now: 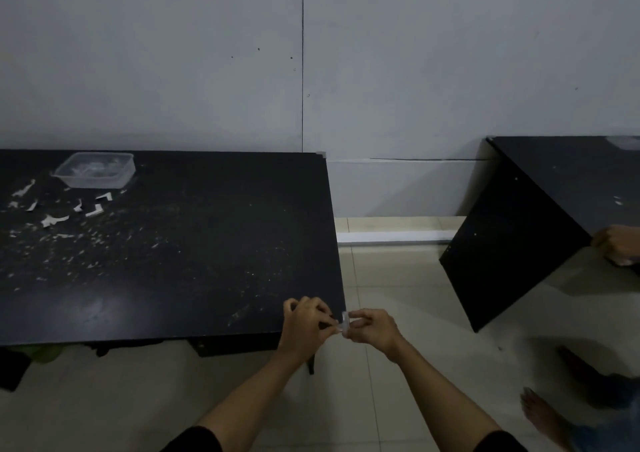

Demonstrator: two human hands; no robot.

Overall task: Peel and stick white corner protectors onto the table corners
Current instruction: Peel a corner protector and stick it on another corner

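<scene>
A black table (194, 243) fills the left half of the view. At its near right corner my left hand (306, 323) and my right hand (372, 328) meet, both pinching a small white corner protector (345, 322) between their fingertips. The protector sits right at the corner's edge; I cannot tell whether it touches the table. Another white protector (322, 154) is on the table's far right corner.
A clear plastic container (95, 169) stands at the table's far left, with torn white backing scraps (55, 219) scattered in front of it. A second black table (540, 216) stands to the right, with another person's hand (618, 243) at its corner and a foot (542, 413) on the tiled floor.
</scene>
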